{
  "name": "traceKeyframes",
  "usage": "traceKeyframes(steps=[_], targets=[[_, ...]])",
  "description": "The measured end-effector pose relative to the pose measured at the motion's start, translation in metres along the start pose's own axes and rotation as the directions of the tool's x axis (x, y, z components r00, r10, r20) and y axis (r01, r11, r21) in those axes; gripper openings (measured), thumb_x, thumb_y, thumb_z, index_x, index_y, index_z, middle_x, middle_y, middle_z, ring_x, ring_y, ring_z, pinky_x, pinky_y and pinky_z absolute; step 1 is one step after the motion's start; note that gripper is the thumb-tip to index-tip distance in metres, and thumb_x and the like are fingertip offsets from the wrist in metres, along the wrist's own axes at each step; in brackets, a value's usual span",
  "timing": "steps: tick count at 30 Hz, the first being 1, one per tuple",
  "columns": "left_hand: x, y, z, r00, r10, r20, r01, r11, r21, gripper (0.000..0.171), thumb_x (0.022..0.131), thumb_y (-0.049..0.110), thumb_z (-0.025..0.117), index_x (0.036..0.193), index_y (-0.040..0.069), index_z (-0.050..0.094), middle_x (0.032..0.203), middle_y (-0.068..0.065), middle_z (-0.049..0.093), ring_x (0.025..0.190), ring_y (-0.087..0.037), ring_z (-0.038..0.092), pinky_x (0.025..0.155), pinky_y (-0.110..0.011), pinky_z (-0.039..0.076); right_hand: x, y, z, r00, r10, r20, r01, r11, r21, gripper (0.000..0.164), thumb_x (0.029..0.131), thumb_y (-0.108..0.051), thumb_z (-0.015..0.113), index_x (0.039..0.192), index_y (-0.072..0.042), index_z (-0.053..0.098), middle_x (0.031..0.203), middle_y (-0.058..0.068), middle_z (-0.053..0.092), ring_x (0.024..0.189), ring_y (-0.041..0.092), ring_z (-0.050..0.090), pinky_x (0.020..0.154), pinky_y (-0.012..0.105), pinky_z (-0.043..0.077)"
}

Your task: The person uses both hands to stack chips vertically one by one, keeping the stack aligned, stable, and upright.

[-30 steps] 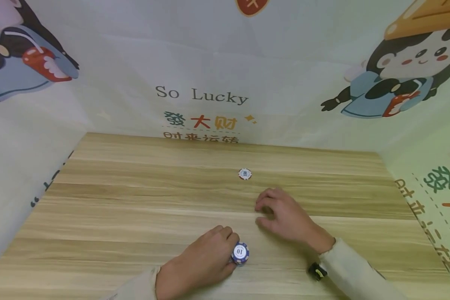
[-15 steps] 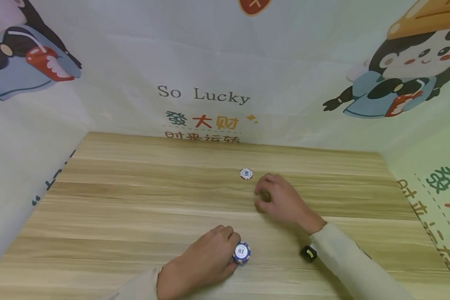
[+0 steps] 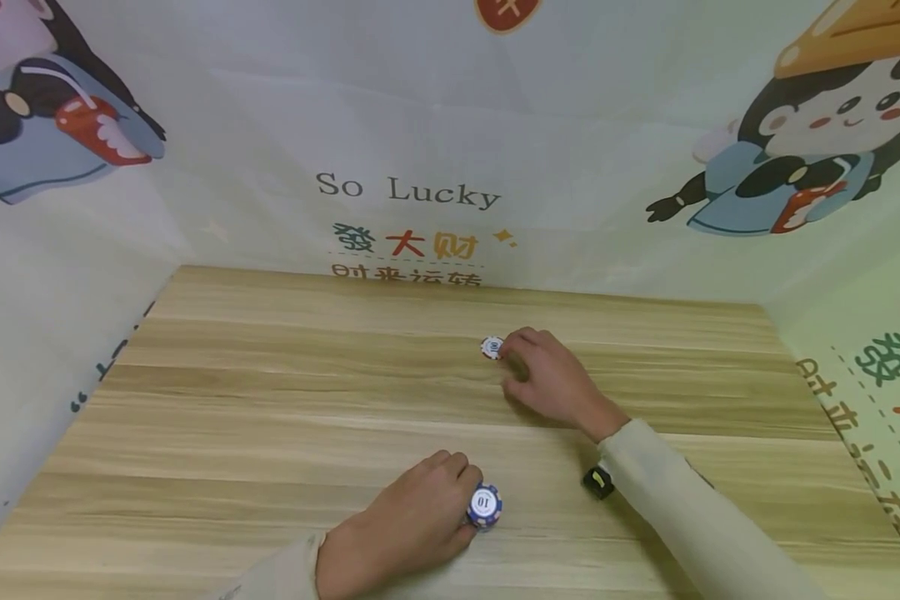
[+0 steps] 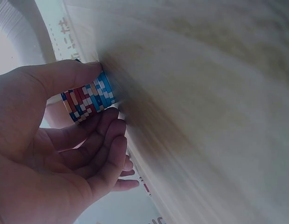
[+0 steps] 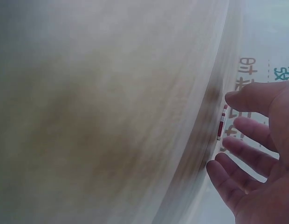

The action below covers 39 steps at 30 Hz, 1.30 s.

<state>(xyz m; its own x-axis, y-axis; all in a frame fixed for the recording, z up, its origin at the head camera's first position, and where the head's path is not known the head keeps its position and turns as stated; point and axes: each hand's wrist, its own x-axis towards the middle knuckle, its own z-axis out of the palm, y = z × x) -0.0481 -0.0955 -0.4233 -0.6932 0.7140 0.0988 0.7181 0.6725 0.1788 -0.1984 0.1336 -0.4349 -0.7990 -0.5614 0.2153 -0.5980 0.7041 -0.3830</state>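
Note:
A stack of poker chips [image 3: 484, 506] stands on the wooden table, a blue chip marked 10 on top. My left hand [image 3: 412, 512] holds that stack between thumb and fingers; the left wrist view shows blue, red and white edges of the stacked chips [image 4: 88, 99]. Farther back lies a single white-and-red poker chip [image 3: 491, 347] marked 100. My right hand [image 3: 547, 375] is at its right side, with fingertips over its edge and thumb apart from the fingers. In the right wrist view a gap shows between thumb and fingers, with the red-edged chip [image 5: 222, 122] beyond it.
The wood-grain table [image 3: 270, 400] is bounded by a printed cloth backdrop [image 3: 420, 108] at the back and both sides. A small black device [image 3: 598, 482] is at the right wrist by the sleeve.
My right hand has moved forward and left, up to the single white-and-red chip. My left hand stays on the stack.

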Motion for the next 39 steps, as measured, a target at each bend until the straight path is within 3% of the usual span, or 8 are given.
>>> traceKeyframes(steps=[11, 20, 29, 39], targets=[[0.0, 0.0, 0.001, 1.0, -0.005, 0.01, 0.005, 1.0, -0.017, 0.034, 0.09, 0.027, 0.088, 0.108, 0.004, 0.073, 0.097, -0.001, 0.067, 0.088, -0.014, 0.061, 0.083, -0.027, 0.056, 0.017, -0.001, 0.003, 0.998, -0.001, 0.059, 0.003, 1.0, -0.029, 0.041, 0.1, -0.013, 0.075, 0.14, -0.007, 0.072, 0.15, 0.016, 0.066, 0.131, 0.039, 0.061, 0.113, 0.053, 0.049], [0.0, 0.0, 0.0, 0.999, -0.011, 0.037, 0.012, 0.999, -0.037, 0.036, 0.09, 0.027, 0.088, 0.112, 0.003, 0.074, 0.101, -0.003, 0.068, 0.091, -0.014, 0.063, 0.085, -0.028, 0.057, 0.018, -0.004, 0.0, 0.998, 0.013, 0.058, -0.012, 1.0, -0.028, 0.031, 0.098, -0.011, 0.078, 0.129, -0.008, 0.077, 0.138, 0.013, 0.073, 0.121, 0.037, 0.064, 0.106, 0.052, 0.053], [-0.002, 0.0, -0.001, 0.999, -0.007, 0.045, 0.009, 0.999, -0.044, 0.034, 0.092, 0.028, 0.087, 0.111, 0.003, 0.074, 0.1, -0.002, 0.068, 0.091, -0.013, 0.062, 0.084, -0.027, 0.057, 0.017, -0.003, 0.001, 0.996, 0.021, 0.087, -0.016, 0.998, -0.055, 0.036, 0.099, -0.012, 0.079, 0.134, -0.004, 0.075, 0.135, 0.013, 0.072, 0.12, 0.035, 0.063, 0.105, 0.05, 0.054], [-0.001, -0.001, 0.0, 0.999, -0.007, 0.035, 0.008, 0.999, -0.039, 0.034, 0.091, 0.028, 0.088, 0.111, 0.004, 0.074, 0.099, -0.002, 0.068, 0.09, -0.013, 0.062, 0.083, -0.027, 0.057, 0.019, -0.003, -0.001, 0.994, 0.001, 0.114, 0.006, 0.998, -0.063, 0.032, 0.1, -0.013, 0.078, 0.129, 0.0, 0.076, 0.121, 0.014, 0.068, 0.107, 0.032, 0.062, 0.093, 0.045, 0.057]])
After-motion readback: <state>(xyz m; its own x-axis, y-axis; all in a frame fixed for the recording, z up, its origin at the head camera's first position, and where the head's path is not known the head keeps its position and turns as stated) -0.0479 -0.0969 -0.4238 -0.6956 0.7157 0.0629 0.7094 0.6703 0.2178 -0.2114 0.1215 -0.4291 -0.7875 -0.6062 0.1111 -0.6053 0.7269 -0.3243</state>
